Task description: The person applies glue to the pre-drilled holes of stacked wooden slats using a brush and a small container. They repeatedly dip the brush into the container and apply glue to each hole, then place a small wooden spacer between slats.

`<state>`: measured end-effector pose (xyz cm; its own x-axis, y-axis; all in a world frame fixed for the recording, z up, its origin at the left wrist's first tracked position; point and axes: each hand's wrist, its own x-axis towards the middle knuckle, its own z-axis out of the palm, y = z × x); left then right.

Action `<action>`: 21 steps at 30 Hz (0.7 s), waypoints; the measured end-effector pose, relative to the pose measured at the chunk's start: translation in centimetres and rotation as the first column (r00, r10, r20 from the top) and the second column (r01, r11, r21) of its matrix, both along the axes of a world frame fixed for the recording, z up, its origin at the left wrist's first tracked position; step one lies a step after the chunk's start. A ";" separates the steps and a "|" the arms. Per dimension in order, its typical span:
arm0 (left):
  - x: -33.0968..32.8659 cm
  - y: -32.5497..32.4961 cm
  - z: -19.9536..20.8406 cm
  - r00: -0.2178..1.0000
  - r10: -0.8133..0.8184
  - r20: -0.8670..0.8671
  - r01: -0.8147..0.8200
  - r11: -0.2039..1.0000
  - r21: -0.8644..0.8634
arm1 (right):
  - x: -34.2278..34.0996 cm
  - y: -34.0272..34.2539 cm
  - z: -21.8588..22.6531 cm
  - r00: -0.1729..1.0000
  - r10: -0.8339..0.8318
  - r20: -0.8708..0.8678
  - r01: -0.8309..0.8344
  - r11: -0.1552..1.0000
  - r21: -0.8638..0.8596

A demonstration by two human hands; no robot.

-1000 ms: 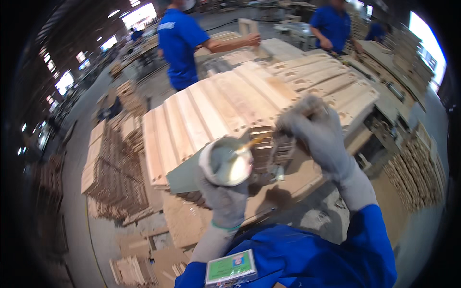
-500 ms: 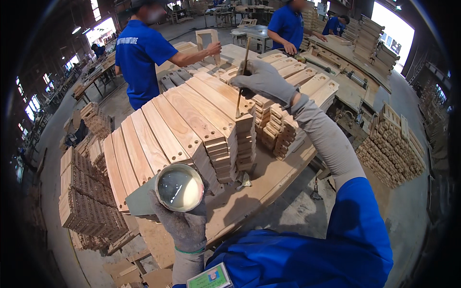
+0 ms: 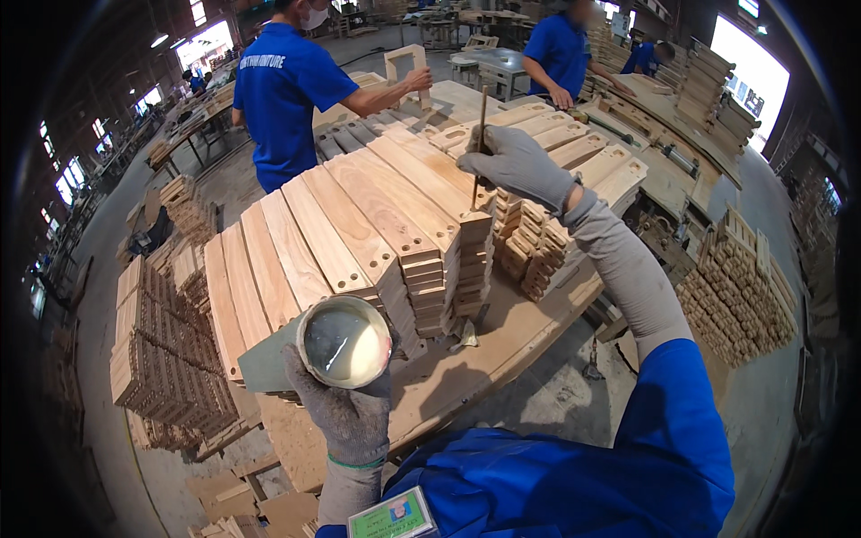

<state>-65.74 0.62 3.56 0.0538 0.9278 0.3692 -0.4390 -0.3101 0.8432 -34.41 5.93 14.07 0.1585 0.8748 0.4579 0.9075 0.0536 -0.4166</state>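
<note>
My left hand (image 3: 352, 426), in a grey knit glove, is closed around a round cup (image 3: 302, 342) of whitish liquid, its mouth tilted up toward me. A flat grey-green piece (image 3: 267, 366) juts out beside the cup; whether my hand holds it, I cannot tell. My right hand (image 3: 527, 170), gloved in grey, pinches a thin wooden stick (image 3: 482, 112) held almost upright. Its lower tip meets the near end of a wooden slat, where holes are drilled. Stacked wooden slats (image 3: 345, 215) fan out in a row beneath both hands, with paired holes at their near ends.
The slats stand on a wooden worktable (image 3: 529, 327). More slat stacks (image 3: 161, 350) rise at the left, and another pile (image 3: 740, 291) at the right. Across the table, a co-worker (image 3: 291, 99) in blue holds a wooden frame (image 3: 408, 67). Another person (image 3: 556, 54) works farther back.
The scene has shifted slightly right in the picture. My right hand keeps the stick at the slat's end, and my left keeps hold of the cup.
</note>
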 end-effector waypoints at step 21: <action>0.1 0.4 0.9 0.953 -0.007 0.303 0.075 0.974 -0.214 | -1.5 -0.9 0.9 0.983 0.050 -0.176 -0.045 0.998 0.037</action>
<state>-65.64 1.02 4.47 0.0125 0.9870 0.1603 -0.6890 -0.1076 0.7167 -35.89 5.08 14.93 0.1980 0.8683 0.4548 0.8159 0.1111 -0.5674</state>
